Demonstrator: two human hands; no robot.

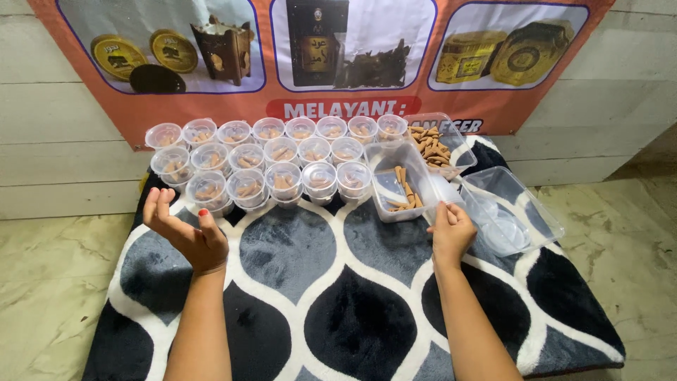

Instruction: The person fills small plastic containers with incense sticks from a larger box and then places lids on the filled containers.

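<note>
My left hand [187, 236] hovers palm-up and open near the mat's [338, 310] left edge, while my right hand [450, 229] pinches the clear tub [398, 185] of brown sticks toward its far right corner.

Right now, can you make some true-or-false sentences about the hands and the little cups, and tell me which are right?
1. The left hand is open, palm up, holding nothing. True.
2. The right hand rests inside a small cup. False: it touches the clear rectangular container of brown sticks.
3. The small clear cups stand in rows. True.
4. The cups are empty. False: they hold brown pieces.
5. Everything sits on a bare wooden table. False: a black, grey and white patterned blanket.
</note>
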